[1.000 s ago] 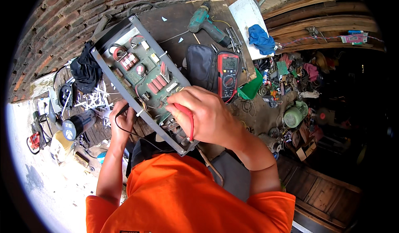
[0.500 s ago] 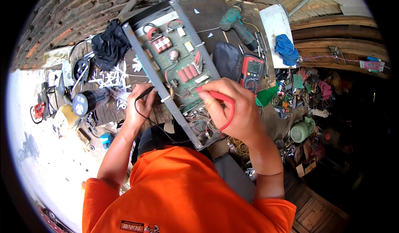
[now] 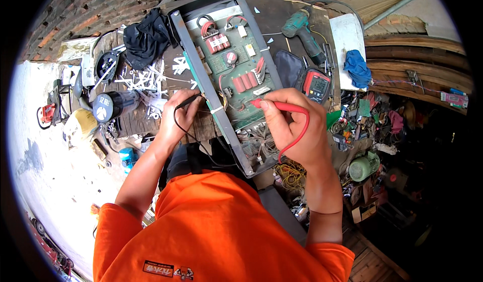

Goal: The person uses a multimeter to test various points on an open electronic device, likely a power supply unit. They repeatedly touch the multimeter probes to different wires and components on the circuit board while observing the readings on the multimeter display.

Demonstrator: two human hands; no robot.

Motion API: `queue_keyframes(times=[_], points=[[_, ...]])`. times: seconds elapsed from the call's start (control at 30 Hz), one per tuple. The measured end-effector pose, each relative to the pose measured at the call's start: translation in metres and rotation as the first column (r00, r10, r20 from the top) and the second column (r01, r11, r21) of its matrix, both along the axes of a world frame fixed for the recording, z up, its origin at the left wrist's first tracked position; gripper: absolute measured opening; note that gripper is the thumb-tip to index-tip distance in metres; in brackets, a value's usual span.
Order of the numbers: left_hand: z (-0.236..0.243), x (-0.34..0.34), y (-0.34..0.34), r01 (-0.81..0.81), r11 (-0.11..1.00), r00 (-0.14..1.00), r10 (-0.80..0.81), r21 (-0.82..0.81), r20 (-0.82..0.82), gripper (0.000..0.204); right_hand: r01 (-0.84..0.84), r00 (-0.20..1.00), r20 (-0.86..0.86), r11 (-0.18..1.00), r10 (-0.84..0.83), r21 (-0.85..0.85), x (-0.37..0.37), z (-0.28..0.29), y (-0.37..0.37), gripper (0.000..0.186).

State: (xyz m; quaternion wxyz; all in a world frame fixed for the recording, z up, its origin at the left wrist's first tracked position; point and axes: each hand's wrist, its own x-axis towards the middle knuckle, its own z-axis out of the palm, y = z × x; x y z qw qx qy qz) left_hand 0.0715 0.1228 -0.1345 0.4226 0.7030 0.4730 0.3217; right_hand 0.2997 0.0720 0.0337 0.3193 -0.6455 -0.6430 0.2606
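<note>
A green circuit board with red cylindrical parts sits in a long grey metal frame tilted across the bench. At its left rail, my left hand is closed on a black test probe, whose tip is at the rail's edge. Over the board's lower middle, my right hand pinches a red test probe; its tip points at the board, but I cannot tell whether it touches. A red-and-grey multimeter with a lit display lies beyond the frame's right side.
A green cordless drill lies at the back right, near a blue cloth. Black cloth, white strips and a dark cylindrical container are on the left. Mixed scrap and a green motor lie at the right.
The whole scene has shifted right and slightly up in the picture. Both hands keep their probes at about the same places on the frame and board.
</note>
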Motion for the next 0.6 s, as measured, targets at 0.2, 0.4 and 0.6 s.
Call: queue_keyframes(times=[0.2, 0.4, 0.6], points=[[-0.0023, -0.0006, 0.0009, 0.016, 0.999, 1.0, -0.016, 0.037, -0.01, 0.017, -0.001, 1.0, 0.015, 1.0, 0.001, -0.008, 0.0006, -0.0006, 0.0014, 0.01], [-0.0019, -0.0023, 0.0011, 0.015, 0.999, 1.0, -0.015, 0.044, -0.001, 0.016, -0.004, 1.0, -0.026, 0.998, 0.002, -0.067, -0.0008, 0.0012, 0.0042, 0.01], [-0.0061, -0.0019, 0.0003, 0.006, 1.0, 1.0, -0.006, 0.031, 0.001, 0.015, -0.152, 0.988, 0.024, 0.988, 0.152, 0.016, 0.0, -0.0009, 0.0097, 0.011]])
